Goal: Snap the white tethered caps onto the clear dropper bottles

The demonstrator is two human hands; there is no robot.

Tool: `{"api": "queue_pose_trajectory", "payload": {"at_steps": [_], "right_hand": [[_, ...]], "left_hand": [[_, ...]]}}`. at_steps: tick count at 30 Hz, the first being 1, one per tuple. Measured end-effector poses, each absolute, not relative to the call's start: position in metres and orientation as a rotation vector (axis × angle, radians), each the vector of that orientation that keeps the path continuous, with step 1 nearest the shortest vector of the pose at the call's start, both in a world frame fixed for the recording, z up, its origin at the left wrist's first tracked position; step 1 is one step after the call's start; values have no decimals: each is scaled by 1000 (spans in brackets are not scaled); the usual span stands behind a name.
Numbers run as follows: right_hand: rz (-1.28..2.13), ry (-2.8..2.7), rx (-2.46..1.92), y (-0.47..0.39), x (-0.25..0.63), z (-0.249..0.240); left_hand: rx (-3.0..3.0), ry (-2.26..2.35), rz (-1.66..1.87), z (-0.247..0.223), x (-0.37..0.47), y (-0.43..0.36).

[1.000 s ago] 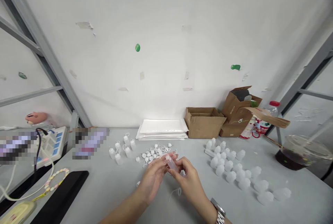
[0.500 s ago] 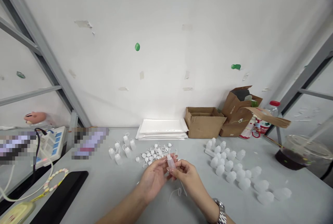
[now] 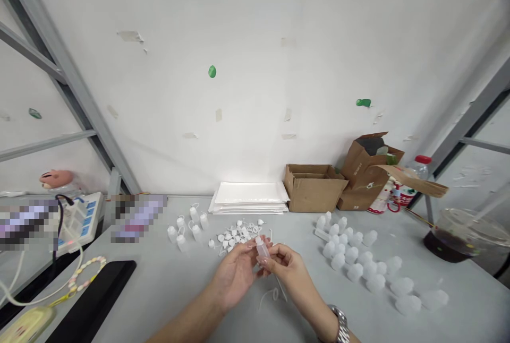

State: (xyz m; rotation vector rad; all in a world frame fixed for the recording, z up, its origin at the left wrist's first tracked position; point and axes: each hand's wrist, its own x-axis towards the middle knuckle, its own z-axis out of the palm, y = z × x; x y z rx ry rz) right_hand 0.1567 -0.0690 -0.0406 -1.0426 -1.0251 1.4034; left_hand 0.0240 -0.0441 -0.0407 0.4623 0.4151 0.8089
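Note:
A small translucent white plastic bottle (image 3: 262, 248) is held between my hands, tilted, with its neck pointing away from me. My left hand (image 3: 236, 274) supports it from the left, its fingers round the neck end and partly hidden behind. My right hand (image 3: 290, 269) pinches the lower body between thumb and fingers. A thin white cord with a small ring (image 3: 274, 294) shows beneath my right hand. Just beyond the hands lies a pile of loose white caps with loops (image 3: 232, 237). Several bottles with looped caps (image 3: 181, 242) stand to the left.
Many bottles without caps (image 3: 368, 267) lie spread on the right. At the back are white flat packs (image 3: 252, 193), a cardboard box (image 3: 316, 194) and a brown paper bag (image 3: 360, 181). A drink cup (image 3: 448, 239) stands far right; a black pad (image 3: 95, 300) and power strip (image 3: 85, 221) lie left.
The whole view has shifted very slightly. Both hands keep the same hold on the bottle, with barely any visible movement.

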Motion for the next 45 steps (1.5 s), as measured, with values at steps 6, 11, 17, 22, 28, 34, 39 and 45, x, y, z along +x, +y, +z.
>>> {"api": "queue_pose_trajectory", "payload": {"at_steps": [6,11,17,22,28,34,39,45], "right_hand": [[1206,-1162,-1113,-72,157,-43],[1001,-1349,-1252,-79,154,-46],[874,-1454,-1302,-82,153,-49],[816,-1451,-1346,-84,153,-51],[1133,-1298,-1189,-77,154,-52],[1416,-1208,-982,-69,157,-46],[1426,-1334,-942,-73,157,-39],[1409,-1357,-986,-73,153,-42]], "left_hand": [[651,542,924,-42,25,-45],[740,643,977,-42,25,-46],[928,818,1029,-33,27,-49],[1035,920,1047,-29,27,-52],[1055,915,984,-30,25,-50],[983,788,957,-25,22,-46],[862,679,875,-28,20,-41],[821,661,876,-35,20,-41]]}}
